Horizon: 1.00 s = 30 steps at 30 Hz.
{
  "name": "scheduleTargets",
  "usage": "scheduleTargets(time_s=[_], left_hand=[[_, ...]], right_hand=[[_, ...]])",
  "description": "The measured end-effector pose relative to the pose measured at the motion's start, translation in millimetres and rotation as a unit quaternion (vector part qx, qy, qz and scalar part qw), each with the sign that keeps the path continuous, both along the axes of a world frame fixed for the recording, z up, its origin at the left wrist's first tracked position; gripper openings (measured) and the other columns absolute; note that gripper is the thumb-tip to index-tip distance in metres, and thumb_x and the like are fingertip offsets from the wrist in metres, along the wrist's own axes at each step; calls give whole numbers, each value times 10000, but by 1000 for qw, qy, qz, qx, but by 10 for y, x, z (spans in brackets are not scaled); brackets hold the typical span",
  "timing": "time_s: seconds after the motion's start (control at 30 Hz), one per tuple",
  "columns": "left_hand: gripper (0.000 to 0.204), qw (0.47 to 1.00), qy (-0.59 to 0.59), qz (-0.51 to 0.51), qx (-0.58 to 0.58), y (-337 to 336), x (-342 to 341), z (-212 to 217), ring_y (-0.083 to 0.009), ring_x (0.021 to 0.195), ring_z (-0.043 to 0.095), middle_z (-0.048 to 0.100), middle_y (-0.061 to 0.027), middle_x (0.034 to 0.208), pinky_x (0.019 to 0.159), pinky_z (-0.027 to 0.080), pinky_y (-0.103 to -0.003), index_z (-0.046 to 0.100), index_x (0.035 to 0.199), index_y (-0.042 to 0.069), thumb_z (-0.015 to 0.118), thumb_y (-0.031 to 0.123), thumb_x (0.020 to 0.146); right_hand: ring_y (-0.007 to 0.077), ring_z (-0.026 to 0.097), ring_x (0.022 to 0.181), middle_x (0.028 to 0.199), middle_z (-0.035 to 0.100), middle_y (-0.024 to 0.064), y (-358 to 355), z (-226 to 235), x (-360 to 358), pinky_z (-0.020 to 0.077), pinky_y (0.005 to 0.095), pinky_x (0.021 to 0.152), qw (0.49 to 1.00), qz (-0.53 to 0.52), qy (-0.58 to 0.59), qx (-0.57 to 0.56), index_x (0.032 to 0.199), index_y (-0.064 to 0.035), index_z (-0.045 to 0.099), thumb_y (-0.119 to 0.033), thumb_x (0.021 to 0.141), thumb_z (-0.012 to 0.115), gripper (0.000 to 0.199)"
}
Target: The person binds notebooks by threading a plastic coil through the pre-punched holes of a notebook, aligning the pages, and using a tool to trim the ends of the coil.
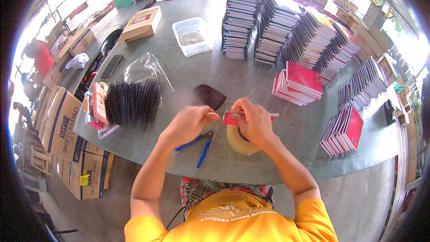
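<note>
My right hand (254,123) grips a small red notebook (230,119), held edge-on above a roll of clear tape (242,143). At the notebook's left end, my left hand (190,123) has its fingers closed together; whatever they pinch is too small to make out. Blue-handled pliers (204,150) lie on the table just below my left hand. Beyond both hands rests a dark, flat, rounded piece (210,96). To the left stands a bunch of black spiral binding coils (134,103).
Tall stacks of spiral notebooks (242,24) fill the table's far right. Red notebooks (304,78) are piled nearer, with another red stack (345,132) by the right edge. A clear plastic tub (192,38) and a cardboard box (141,23) sit at the back. Cartons (67,125) stand beyond the left edge.
</note>
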<state>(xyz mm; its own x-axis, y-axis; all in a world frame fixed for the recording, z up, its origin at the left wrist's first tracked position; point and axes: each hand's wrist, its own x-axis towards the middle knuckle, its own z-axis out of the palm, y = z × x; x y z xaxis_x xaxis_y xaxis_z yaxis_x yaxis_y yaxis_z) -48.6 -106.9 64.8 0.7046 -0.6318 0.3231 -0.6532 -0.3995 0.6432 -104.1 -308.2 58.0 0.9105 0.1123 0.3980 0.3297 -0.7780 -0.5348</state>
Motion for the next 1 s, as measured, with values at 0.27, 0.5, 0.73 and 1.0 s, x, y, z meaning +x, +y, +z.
scheduleTargets(time_s=[0.27, 0.5, 0.73, 1.0], left_hand=[[490, 954, -45, 266, 131, 9, 753, -728, -294, 876, 610, 605, -194, 928, 769, 470, -375, 501, 1169, 115, 715, 250, 749], [410, 926, 35, 258, -275, 283, 622, 603, -154, 741, 585, 624, -77, 843, 657, 483, -319, 545, 1123, 117, 685, 103, 738], [308, 978, -194, 54, 59, -205, -337, 60, -221, 791, 559, 596, -100, 855, 728, 465, -343, 640, 1043, 65, 637, 7, 741], [312, 965, -244, 90, 31, -241, -127, 129, -212, 791, 547, 551, -73, 853, 703, 468, -323, 645, 1040, 105, 693, 86, 732]], right_hand=[[292, 618, 785, 883, 628, 103, 111, 58, -7, 458, 422, 693, 998, 38, -44, -11, 951, -96, 557, -164, 798, 602, 174], [174, 630, 789, 827, 652, 73, -828, 95, -103, 489, 286, 697, 980, -36, 174, 89, 934, -32, 642, -117, 713, 721, 249], [98, 597, 755, 828, 656, 29, -636, -351, 23, 488, 236, 684, 904, 38, 116, 410, 937, 6, 641, 16, 766, 673, 174], [81, 592, 727, 848, 670, 48, -706, -508, 52, 487, 213, 658, 859, 70, 126, 491, 950, -13, 644, 12, 755, 691, 202]])
